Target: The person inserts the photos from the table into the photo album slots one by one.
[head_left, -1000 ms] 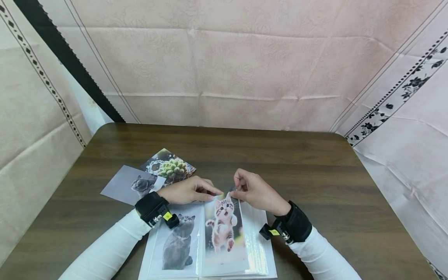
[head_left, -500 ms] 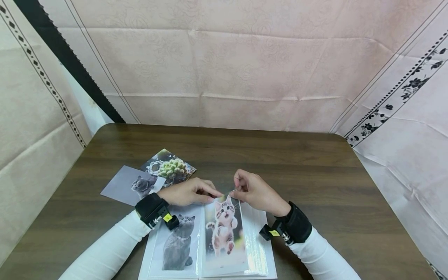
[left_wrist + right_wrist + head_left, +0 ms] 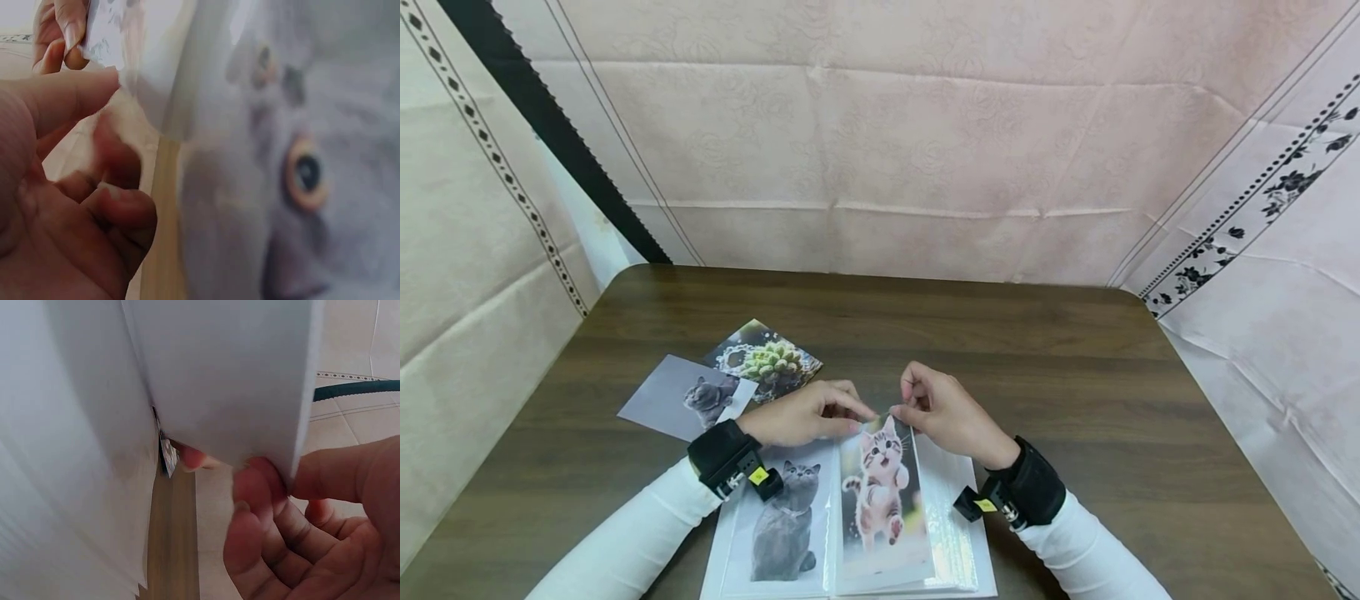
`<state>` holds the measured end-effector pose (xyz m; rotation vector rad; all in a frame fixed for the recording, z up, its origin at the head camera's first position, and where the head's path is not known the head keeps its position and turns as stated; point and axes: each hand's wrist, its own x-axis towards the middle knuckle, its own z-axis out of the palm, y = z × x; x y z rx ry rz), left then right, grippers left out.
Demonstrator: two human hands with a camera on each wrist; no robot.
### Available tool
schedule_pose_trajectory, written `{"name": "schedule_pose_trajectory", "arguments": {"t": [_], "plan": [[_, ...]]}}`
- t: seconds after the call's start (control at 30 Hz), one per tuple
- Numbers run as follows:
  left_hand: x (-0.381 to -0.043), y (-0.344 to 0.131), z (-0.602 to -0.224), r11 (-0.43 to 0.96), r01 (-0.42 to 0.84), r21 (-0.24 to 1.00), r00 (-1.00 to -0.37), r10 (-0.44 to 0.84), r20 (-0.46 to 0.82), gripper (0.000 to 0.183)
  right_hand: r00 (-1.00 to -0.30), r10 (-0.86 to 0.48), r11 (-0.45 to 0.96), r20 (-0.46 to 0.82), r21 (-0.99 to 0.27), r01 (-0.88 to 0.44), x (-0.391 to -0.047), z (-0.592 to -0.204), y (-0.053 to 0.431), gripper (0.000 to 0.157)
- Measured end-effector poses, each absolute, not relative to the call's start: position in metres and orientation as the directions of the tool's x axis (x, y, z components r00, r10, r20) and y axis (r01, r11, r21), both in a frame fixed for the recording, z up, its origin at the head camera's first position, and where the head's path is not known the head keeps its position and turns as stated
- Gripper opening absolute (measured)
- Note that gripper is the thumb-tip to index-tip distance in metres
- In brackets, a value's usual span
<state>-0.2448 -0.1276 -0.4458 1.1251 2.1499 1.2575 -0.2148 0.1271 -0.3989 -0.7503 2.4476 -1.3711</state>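
Note:
An open photo album [image 3: 973,542] lies at the table's near edge, a grey cat picture [image 3: 784,529] in its left page. Over the right page lies a kitten photo [image 3: 880,492], partly inside a clear sleeve [image 3: 172,94]. My right hand [image 3: 951,412] pinches the photo's upper right corner between thumb and fingers; its white back faces the right wrist view. My left hand [image 3: 812,412] holds the sleeve's top edge near the photo's upper left corner, its other fingers curled. That fingertip contact is partly hidden in the head view.
Left of the album, a grey cat photo [image 3: 677,396] overlaps a succulent photo [image 3: 767,358] on the brown wooden table [image 3: 1000,333]. My left forearm reaches past them. Pale patterned cloth [image 3: 887,150] hangs beyond the table's far edge.
The kitten photo has slid slightly down toward the near edge since a second ago. Both hands stay at its top corners, almost unmoved.

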Motion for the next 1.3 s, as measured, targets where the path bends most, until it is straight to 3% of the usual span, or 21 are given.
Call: {"name": "schedule_pose_trajectory", "arguments": {"t": [0.43, 0.73, 1.3], "plan": [[-0.236, -0.118, -0.434, 0.226, 0.343, 0.912, -0.626, 0.779, 0.043, 0.021, -0.828, -0.543, 0.242, 0.139, -0.918, -0.313, -0.208, -0.397, 0.119, 0.011], [-0.235, -0.116, -0.435, 0.195, 0.279, 0.94, -0.648, 0.761, 0.034, 0.027, -0.814, -0.561, 0.096, 0.149, -0.965, -0.243, -0.207, -0.399, 0.115, 0.017], [-0.234, -0.14, -0.439, 0.202, 0.235, 0.951, -0.678, 0.735, 0.011, 0.038, -0.804, -0.581, 0.222, 0.126, -0.926, -0.305, -0.212, -0.402, 0.116, 0.016]]}}
